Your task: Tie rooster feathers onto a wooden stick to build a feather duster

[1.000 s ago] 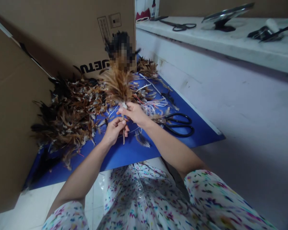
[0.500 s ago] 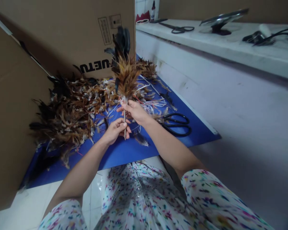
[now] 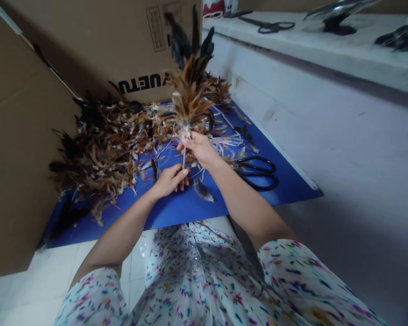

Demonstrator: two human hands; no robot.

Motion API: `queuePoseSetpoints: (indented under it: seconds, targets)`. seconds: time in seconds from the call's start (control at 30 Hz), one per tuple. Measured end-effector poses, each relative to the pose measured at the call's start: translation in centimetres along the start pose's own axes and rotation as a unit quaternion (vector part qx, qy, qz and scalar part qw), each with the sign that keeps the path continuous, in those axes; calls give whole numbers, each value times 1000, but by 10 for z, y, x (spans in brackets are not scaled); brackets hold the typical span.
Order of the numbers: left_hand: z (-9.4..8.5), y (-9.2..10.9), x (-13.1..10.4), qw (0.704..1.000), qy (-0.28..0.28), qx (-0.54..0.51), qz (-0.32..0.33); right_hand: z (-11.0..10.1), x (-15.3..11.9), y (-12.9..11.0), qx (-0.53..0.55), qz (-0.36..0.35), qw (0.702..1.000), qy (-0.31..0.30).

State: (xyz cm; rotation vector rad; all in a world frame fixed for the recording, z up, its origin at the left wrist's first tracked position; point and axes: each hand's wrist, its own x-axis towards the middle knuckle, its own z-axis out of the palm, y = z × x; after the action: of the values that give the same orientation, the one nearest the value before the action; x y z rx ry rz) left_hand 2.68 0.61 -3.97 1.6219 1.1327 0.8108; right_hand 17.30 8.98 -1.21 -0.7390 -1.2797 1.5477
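A feather duster (image 3: 191, 102), brown below with long black feathers at its tip, stands upright over the blue board (image 3: 177, 216). My right hand (image 3: 200, 147) is closed around the base of its feathers, where a whitish binding shows. Lower down, my left hand (image 3: 172, 180) pinches the thin stick handle between thumb and fingers. A big heap of brown and black feathers (image 3: 105, 149) lies to the left of both hands. Beside my right forearm rest black-handled scissors (image 3: 258, 172). One loose feather (image 3: 204, 190) lies just below my right hand.
Cardboard walls (image 3: 17, 136) close off the left and back of the board. White strips (image 3: 229, 142) lie beyond my right hand. On the right, a white ledge (image 3: 302, 56) holds another pair of scissors (image 3: 272, 26) and a shiny stand (image 3: 340, 18).
The duster's black feathers have spread apart, and its stick shows less below my left hand. The whole view has shifted slightly, with the ledge higher in it.
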Motion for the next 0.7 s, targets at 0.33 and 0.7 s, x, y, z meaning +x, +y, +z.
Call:
queuePoseSetpoints:
  seconds: [0.33, 0.7]
  targets:
    - [-4, 6, -3, 988, 59, 118, 78, -24, 11, 4, -23, -104, 994, 37]
    - [-40, 13, -3, 933, 204, 285, 80, -23, 10, 9, -50, -96, 993, 37]
